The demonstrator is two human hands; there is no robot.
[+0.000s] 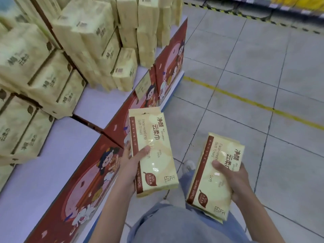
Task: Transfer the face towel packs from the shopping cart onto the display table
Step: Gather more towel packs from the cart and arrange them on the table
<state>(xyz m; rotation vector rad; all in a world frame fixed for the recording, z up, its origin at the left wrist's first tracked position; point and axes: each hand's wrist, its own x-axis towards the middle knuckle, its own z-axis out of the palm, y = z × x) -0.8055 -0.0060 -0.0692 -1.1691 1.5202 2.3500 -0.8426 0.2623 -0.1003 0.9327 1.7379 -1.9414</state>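
I'm mid-carry: left hand grips the left pack, right hand grips the right pack. Next, I judge, both go onto the worktop.

Display table, stacked tissue packs

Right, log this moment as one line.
left hand: grips face towel pack | right hand: grips second pack | display table: left, neither pack on it

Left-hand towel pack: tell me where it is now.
In the head view the left-hand towel pack is centre-frame, gripped by the left hand beside the display table, left of the right-hand pack.
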